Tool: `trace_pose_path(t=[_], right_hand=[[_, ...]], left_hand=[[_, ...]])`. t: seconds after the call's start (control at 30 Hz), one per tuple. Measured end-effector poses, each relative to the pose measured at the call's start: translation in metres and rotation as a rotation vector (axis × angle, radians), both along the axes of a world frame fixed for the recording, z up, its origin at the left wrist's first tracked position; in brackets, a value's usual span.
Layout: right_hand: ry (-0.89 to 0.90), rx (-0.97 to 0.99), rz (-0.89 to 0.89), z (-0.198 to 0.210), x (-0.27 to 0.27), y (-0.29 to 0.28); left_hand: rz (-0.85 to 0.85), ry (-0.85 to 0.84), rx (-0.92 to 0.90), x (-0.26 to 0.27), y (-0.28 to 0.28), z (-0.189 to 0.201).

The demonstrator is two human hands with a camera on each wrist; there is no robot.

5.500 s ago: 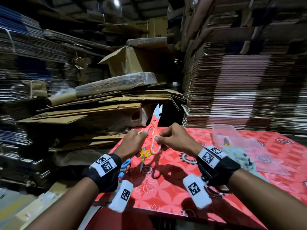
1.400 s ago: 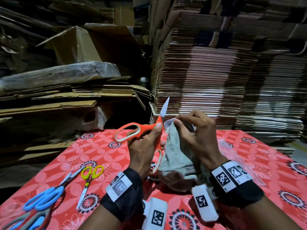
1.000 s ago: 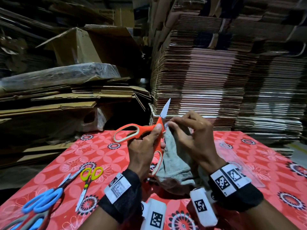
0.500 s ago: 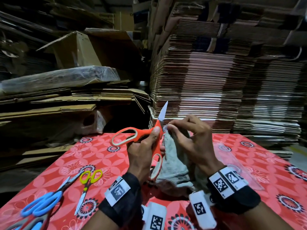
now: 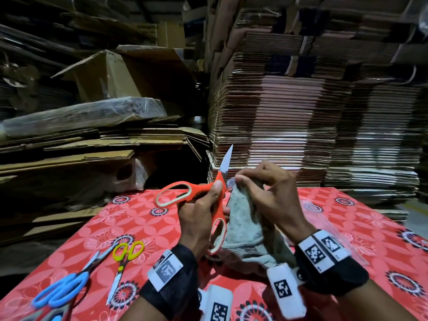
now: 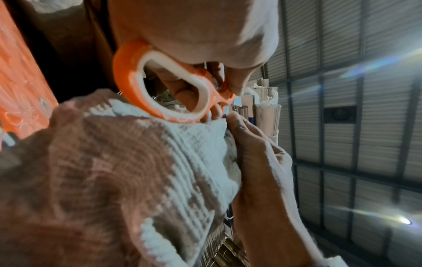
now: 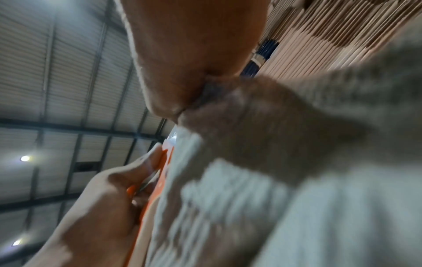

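Observation:
My left hand grips large orange scissors at the pivot, handles spread wide, one blade pointing up. My right hand pinches a grey knitted cloth against the scissors' other blade, which the cloth hides. The cloth hangs down to the red flowered table. In the left wrist view the orange handle loop lies over the cloth, with the right hand's fingers on its edge. The right wrist view is blurred: cloth close up, left hand holding the orange scissors below.
On the table's near left lie small yellow-handled scissors and blue-handled scissors. A clear plastic bag lies behind my right wrist. Stacks of flattened cardboard rise behind the table, with loose cardboard sheets to the left.
Since 5.5 s ago my right hand picked up the grey cloth and brought it to the scissors. Over the last second both hands hold nearly still, the cloth kept at the blade.

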State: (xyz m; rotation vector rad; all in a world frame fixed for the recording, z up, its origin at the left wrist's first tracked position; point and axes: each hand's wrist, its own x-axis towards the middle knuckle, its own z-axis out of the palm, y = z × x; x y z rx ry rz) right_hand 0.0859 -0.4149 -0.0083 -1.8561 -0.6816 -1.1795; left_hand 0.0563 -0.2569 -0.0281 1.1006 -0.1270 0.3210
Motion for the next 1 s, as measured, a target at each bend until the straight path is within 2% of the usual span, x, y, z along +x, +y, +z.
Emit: trace_pose_path(t=[0.1,0.17,0.27,0.37,0.6,0.8,1.0], right_hand=[[0.037,0.113,-0.050,0.007,0.005,-0.020],[0.022,0.124,-0.064,0.006,0.003,-0.018],[-0.028,0.039,-0.035,0.001,-0.002,-0.001],[-0.046,-0.057,-0.012,0.002,-0.007,0.006],[-0.003,0.104,-0.112,0.012,0.000,-0.018],[-0.046,-0.064,-0.022,0.005,-0.010,0.009],[0.046,0.148,-0.112,0.010,0.005,-0.022]], left_hand=[[-0.035,-0.003,0.001,-0.001,-0.002,-0.001],[0.004,-0.009,0.018,0.001,-0.001,-0.002],[0.061,-0.035,0.044,0.002,0.000,-0.002],[0.036,-0.014,0.016,0.000,0.001,0.000],[0.007,-0.047,0.008,0.000,-0.001,0.000],[0.009,-0.078,-0.002,0.001,0.002,0.003],[-0.012,-0.101,0.015,0.001,0.003,0.002]])
